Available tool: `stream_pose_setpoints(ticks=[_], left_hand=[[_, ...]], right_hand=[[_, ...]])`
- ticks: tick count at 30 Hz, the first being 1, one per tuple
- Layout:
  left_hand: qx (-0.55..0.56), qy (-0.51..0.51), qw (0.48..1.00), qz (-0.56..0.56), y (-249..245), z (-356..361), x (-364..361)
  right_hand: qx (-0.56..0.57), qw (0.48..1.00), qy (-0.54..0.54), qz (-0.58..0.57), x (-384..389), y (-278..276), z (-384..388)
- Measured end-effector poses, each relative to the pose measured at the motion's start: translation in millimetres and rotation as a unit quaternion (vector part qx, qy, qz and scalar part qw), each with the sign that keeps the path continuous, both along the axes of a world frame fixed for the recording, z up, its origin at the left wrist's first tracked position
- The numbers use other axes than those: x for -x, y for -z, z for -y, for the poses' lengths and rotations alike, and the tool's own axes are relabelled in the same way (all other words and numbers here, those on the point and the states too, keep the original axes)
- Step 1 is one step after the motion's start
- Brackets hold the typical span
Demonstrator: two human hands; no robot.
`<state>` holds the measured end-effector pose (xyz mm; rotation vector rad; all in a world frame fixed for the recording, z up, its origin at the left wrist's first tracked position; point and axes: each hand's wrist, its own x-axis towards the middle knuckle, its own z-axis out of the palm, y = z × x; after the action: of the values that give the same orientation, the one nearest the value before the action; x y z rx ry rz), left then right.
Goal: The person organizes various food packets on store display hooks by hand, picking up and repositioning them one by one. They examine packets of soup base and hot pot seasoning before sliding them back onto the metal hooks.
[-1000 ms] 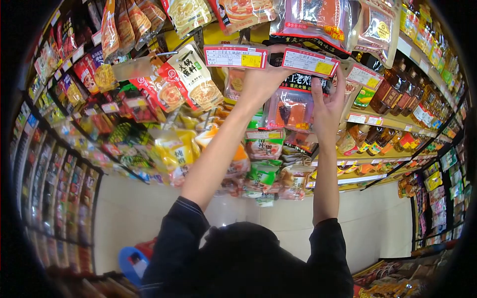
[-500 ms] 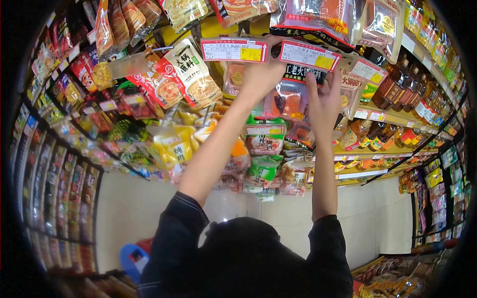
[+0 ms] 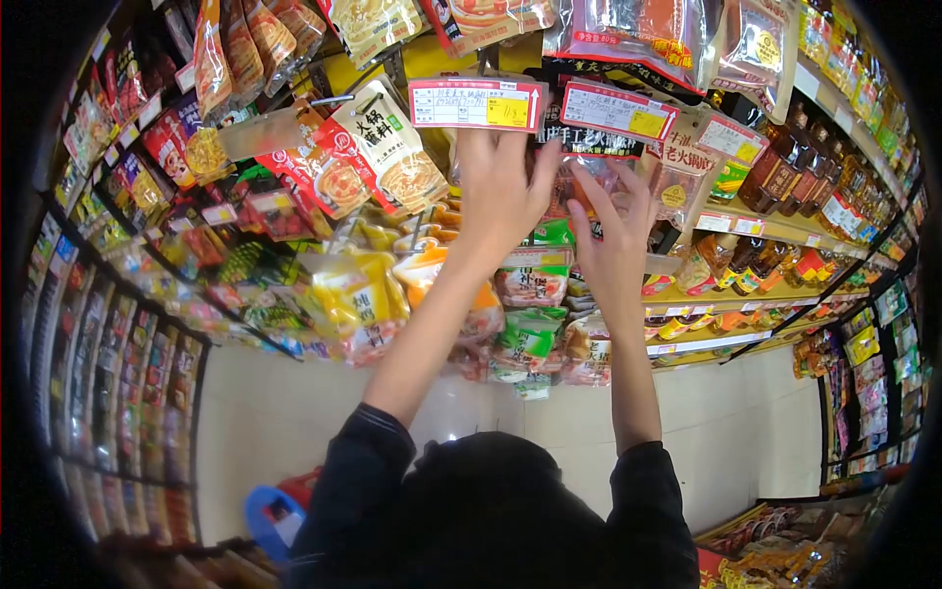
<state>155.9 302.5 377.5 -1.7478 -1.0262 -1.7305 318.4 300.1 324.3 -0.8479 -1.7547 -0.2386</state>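
Note:
A black-topped packet of hotpot base (image 3: 589, 140) hangs on the rack beneath a red-edged price tag (image 3: 620, 110). In front of its clear lower part, my right hand (image 3: 613, 226) has its fingers stretched upward and apart. My left hand (image 3: 498, 201) is just left of that packet, thumb and fingers spread, fingertips right under a second price tag (image 3: 475, 104). Part of the packet is hidden behind both hands. A white and red hotpot packet (image 3: 388, 147) hangs to the left, and a pale pink one (image 3: 682, 182) to the right.
More packets (image 3: 628, 34) hang above my hands, with yellow pouches (image 3: 358, 299) and green-topped packets (image 3: 530, 339) lower down. Bottles (image 3: 785, 162) line shelves at right. A blue-rimmed object (image 3: 265, 520) is at the lower left. Racks stand along both sides.
My left hand has come down from between the price tags, its fingers now spread. My right hand has shifted down and left from the packet's right edge. The view has moved slightly.

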Motion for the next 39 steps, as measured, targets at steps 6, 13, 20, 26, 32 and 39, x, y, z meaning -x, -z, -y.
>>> stream_pose_setpoints(ticks=[6,13,20,26,32,39], left_hand=[[0.183,-0.046,0.981,0.045,37.2,29.4,54.5],[0.184,-0.068,0.981,-0.008,36.5,7.1,46.5],[0.187,-0.057,0.981,0.019,26.0,8.8,32.2],[0.16,-0.093,0.982,0.025,18.0,3.9,29.9],[0.194,-0.093,0.976,0.045,8.6,7.3,29.0],[0.254,-0.109,0.961,0.024,-6.8,24.6,38.4]], right_hand=[[-0.005,1.0,0.018,-0.004,8.8,6.2,-4.2],[-0.012,1.0,0.028,-0.006,12.4,7.6,-3.8],[-0.011,0.999,0.032,-0.001,9.0,7.2,-1.0],[-0.001,1.0,0.025,-0.014,6.8,7.1,-0.6],[0.008,0.999,0.026,-0.02,6.5,4.9,1.0],[-0.007,0.999,0.048,-0.01,6.7,5.1,-0.2]])
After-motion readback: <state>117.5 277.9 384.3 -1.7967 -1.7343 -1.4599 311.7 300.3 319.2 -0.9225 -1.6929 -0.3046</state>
